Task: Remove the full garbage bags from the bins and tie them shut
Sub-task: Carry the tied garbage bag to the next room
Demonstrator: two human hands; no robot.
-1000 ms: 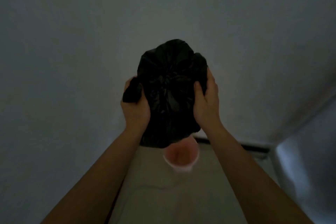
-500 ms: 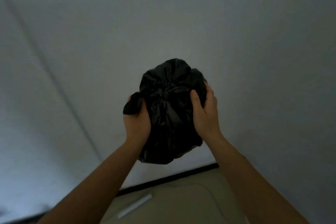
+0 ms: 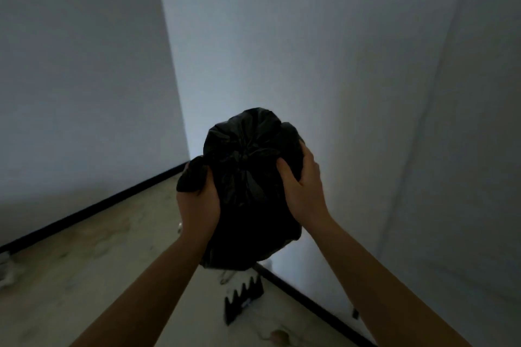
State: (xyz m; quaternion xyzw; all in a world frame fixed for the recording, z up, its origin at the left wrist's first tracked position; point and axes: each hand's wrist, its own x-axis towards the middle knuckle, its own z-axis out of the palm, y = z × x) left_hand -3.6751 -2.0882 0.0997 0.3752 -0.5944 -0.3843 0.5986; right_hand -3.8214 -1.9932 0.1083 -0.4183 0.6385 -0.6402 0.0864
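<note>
A full black garbage bag (image 3: 248, 177) is held up in the air in front of me, its gathered top facing the camera. My left hand (image 3: 198, 203) grips its left side, with a loose flap of the bag sticking out above the fingers. My right hand (image 3: 303, 183) clasps the bag's right side, thumb pressed into the plastic. The room is dim. No bin is in view.
White walls meet in a corner behind the bag, with a black baseboard (image 3: 93, 205) along the beige floor (image 3: 84, 262). A black jagged-edged object (image 3: 244, 300) lies on the floor below the bag. Small bits of litter (image 3: 279, 336) lie near the right wall.
The view has swung left and down from a bare wall to the room corner. The orange bin seen 1.0 s ago is out of view. Both hands keep the same hold on the bag.
</note>
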